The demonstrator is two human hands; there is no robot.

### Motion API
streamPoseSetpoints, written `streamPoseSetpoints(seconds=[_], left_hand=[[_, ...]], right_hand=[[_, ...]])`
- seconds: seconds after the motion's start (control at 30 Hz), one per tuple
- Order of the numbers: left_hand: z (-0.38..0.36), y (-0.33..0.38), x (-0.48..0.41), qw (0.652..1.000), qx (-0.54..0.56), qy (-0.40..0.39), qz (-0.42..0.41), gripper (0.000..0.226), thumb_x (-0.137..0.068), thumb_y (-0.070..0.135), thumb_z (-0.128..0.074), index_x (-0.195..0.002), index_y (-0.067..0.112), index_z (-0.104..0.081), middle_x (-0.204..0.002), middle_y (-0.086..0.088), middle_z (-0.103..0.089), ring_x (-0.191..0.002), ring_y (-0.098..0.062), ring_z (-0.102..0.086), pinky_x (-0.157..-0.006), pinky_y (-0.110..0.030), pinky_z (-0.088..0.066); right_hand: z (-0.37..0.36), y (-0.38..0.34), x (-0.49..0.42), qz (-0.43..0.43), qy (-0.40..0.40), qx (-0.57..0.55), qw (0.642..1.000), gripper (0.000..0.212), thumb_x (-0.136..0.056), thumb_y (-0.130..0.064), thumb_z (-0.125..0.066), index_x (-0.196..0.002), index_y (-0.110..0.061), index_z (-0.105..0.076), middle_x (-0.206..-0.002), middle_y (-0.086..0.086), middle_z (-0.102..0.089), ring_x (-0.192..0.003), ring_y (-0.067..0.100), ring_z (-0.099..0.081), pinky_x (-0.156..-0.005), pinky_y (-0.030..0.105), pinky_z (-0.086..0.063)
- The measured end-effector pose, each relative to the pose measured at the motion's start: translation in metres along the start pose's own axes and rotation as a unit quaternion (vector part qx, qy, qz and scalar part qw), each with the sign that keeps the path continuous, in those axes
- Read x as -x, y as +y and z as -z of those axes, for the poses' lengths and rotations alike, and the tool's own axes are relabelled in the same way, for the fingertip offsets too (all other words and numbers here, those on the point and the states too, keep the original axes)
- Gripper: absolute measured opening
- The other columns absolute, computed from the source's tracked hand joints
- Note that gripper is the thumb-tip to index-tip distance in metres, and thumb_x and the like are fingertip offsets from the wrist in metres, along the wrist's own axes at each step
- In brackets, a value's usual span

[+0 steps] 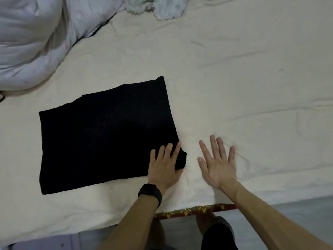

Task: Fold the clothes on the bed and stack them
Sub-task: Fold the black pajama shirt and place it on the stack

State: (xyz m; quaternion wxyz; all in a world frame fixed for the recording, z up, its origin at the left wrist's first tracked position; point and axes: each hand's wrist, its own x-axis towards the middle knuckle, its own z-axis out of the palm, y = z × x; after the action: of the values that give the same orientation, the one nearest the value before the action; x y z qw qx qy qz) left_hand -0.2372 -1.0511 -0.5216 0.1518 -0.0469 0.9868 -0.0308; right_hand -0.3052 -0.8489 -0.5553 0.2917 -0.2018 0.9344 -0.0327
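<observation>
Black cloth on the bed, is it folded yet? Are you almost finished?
Done: the black garment lies folded flat on the bed. In hand: the left hand presses its near corner; the right hand hovers open beside it. Left: crumpled pale clothes at the far edge look unfolded, and no stack shows yet.

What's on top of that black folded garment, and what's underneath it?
Only the left hand rests on the black garment, at its near right corner. The cream bedsheet shows all around it; what lies directly beneath is covered.
</observation>
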Motion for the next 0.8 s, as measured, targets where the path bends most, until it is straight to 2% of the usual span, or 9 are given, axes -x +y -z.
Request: streamPoseSetpoints(seconds=[0.1, 0.23, 0.33, 0.43, 0.5, 0.57, 0.67, 0.73, 0.8], left_hand=[[0.004, 0.005, -0.003, 0.999, -0.007, 0.030, -0.024, 0.070, -0.082, 0.058, -0.070, -0.141, 0.022, -0.059, -0.108, -0.002, -0.066, -0.090, -0.022, -0.062, -0.085, -0.041, -0.048], [0.011, 0.006, -0.001, 0.996, 0.059, 0.044, -0.044, 0.053, -0.076, 0.022, -0.085, -0.127, 0.019, -0.070, -0.092, 0.004, -0.073, -0.079, -0.018, -0.068, -0.079, -0.034, -0.056], [0.026, 0.002, 0.005, 0.976, 0.209, 0.019, 0.050, 0.051, -0.085, 0.008, -0.075, -0.135, 0.018, -0.064, -0.113, 0.001, -0.075, -0.088, -0.018, -0.072, -0.080, -0.030, -0.058], [0.045, -0.008, 0.020, 0.905, 0.381, 0.032, 0.186, 0.043, -0.105, 0.016, -0.051, -0.147, 0.023, -0.051, -0.137, 0.006, -0.062, -0.117, -0.011, -0.062, -0.100, -0.025, -0.052], [0.058, -0.016, 0.030, 0.872, 0.427, 0.061, 0.231, 0.043, -0.106, 0.018, -0.047, -0.147, 0.030, -0.048, -0.135, 0.016, -0.059, -0.119, -0.002, -0.058, -0.101, -0.017, -0.048], [0.068, -0.028, 0.041, 0.856, 0.445, 0.063, 0.254, 0.044, -0.106, 0.020, -0.046, -0.147, 0.036, -0.045, -0.128, 0.020, -0.060, -0.110, -0.004, -0.061, -0.090, -0.009, -0.048], [0.073, -0.043, 0.050, 0.862, 0.439, 0.043, 0.250, 0.046, -0.106, 0.023, -0.047, -0.149, 0.038, -0.041, -0.125, 0.021, -0.059, -0.101, -0.008, -0.064, -0.082, -0.010, -0.051], [0.071, -0.049, 0.052, 0.869, 0.434, 0.038, 0.236, 0.046, -0.106, 0.024, -0.047, -0.150, 0.033, -0.041, -0.130, 0.018, -0.060, -0.106, -0.004, -0.062, -0.084, -0.006, -0.047], [0.068, -0.054, 0.052, 0.868, 0.437, 0.031, 0.234, 0.046, -0.106, 0.025, -0.047, -0.151, 0.031, -0.040, -0.133, 0.013, -0.061, -0.107, -0.006, -0.063, -0.083, -0.013, -0.049]], right_hand=[[-0.002, 0.003, -0.001, 0.003, 0.003, -0.011, 1.000, 0.062, -0.100, -0.061, 0.002, -0.159, -0.042, 0.013, -0.165, -0.003, 0.027, -0.152, 0.018, 0.029, -0.116, 0.054, 0.025], [0.000, 0.002, -0.001, 0.002, -0.016, -0.010, 1.000, 0.061, -0.102, -0.059, -0.003, -0.159, -0.042, 0.013, -0.166, -0.001, 0.028, -0.151, 0.019, 0.030, -0.117, 0.055, 0.023], [0.016, -0.004, -0.001, -0.010, -0.035, -0.027, 0.999, 0.063, -0.102, -0.056, -0.017, -0.161, -0.038, -0.003, -0.170, 0.005, 0.013, -0.155, 0.025, 0.018, -0.119, 0.059, 0.012], [0.052, -0.025, -0.010, -0.036, 0.015, -0.121, 0.992, 0.059, -0.096, -0.061, -0.036, -0.144, -0.028, -0.045, -0.159, 0.010, -0.035, -0.148, 0.033, -0.025, -0.116, 0.054, -0.022], [0.079, -0.045, -0.032, -0.073, 0.007, -0.261, 0.963, 0.060, -0.095, -0.066, -0.043, -0.135, -0.022, -0.056, -0.140, 0.003, -0.057, -0.132, 0.029, -0.048, -0.104, 0.042, -0.038], [0.105, -0.073, -0.063, -0.104, -0.059, -0.417, 0.901, 0.062, -0.092, -0.068, -0.050, -0.126, -0.017, -0.062, -0.118, -0.002, -0.066, -0.113, 0.023, -0.060, -0.090, 0.034, -0.042], [0.125, -0.113, -0.113, -0.108, -0.120, -0.557, 0.814, 0.062, -0.090, -0.067, -0.059, -0.094, -0.006, -0.069, -0.084, 0.004, -0.065, -0.078, 0.024, -0.061, -0.073, 0.036, -0.048], [0.126, -0.131, -0.141, -0.114, -0.116, -0.593, 0.788, 0.059, -0.088, -0.061, -0.067, -0.092, -0.002, -0.071, -0.084, 0.007, -0.072, -0.073, 0.026, -0.067, -0.065, 0.034, -0.053], [0.120, -0.142, -0.162, -0.129, -0.095, -0.609, 0.776, 0.037, -0.088, -0.046, -0.075, -0.092, -0.009, -0.069, -0.097, 0.007, -0.076, -0.079, 0.023, -0.073, -0.059, 0.030, -0.059]])
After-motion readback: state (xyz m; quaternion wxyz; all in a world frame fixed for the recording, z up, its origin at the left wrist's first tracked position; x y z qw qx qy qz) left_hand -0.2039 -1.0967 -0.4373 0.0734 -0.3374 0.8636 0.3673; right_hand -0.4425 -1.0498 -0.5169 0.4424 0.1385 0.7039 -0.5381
